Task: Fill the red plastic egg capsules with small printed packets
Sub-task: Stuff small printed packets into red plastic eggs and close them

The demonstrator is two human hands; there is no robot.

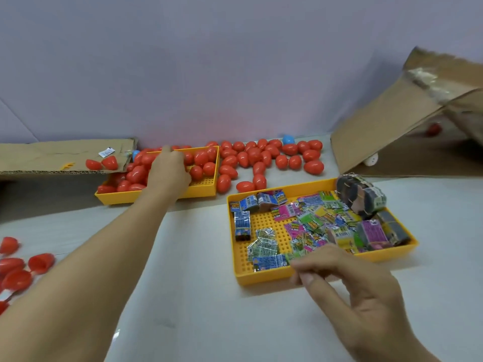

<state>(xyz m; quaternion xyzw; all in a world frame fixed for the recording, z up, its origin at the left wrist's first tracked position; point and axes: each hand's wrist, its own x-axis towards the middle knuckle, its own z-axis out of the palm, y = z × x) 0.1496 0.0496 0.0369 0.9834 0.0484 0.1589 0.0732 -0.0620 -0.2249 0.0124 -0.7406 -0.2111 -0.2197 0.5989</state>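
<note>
Left hand: your left hand (168,169) reaches into the far yellow plastic tray (201,191) among the closed red plastic egg capsules (201,158); the fingers are hidden behind the hand, so you cannot tell whether the grip has closed on an egg.
Right hand: your right hand (347,280) hovers at the near edge of the nearer yellow pegged tray (241,267), fingers curled, thumb against fingertips; it may be pinching a packet, but blur hides this.
Packets: small printed packets (308,220) lie loose and in banded bundles (360,197) in that tray.
Loose eggs: more red eggs (264,158) lie on the white surface (198,296) behind the trays.
Open halves: red capsule halves (18,267), cut off at the left edge.
Cardboard: torn box flaps (392,121) at right, partly out of frame.
</note>
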